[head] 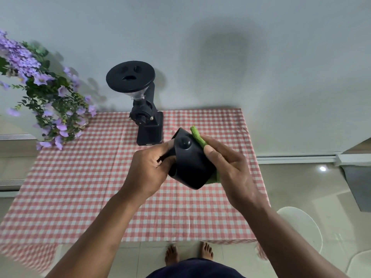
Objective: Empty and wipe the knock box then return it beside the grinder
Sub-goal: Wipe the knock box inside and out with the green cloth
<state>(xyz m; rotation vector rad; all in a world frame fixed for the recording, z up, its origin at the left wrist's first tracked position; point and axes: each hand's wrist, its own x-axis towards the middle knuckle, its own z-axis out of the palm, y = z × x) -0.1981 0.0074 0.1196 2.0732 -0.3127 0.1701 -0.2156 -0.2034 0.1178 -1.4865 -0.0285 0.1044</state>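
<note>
I hold the black knock box [190, 165] in the air above the checked table, tilted on its side. My left hand [149, 169] grips its left edge, fingers curled over the rim. My right hand [226, 163] presses a green cloth [197, 136] against the box's right side; the cloth sticks out above my fingers and shows again under the box. The black coffee grinder [144, 109] stands upright at the back of the table, just beyond the box. The inside of the box is hidden from me.
A red-and-white checked tablecloth [80, 187] covers the table. Purple flowers [46, 93] hang over its back left corner. A white chair [301, 223] stands to the right on the tiled floor. A grey wall rises behind the table. My bare feet show below the table's front edge.
</note>
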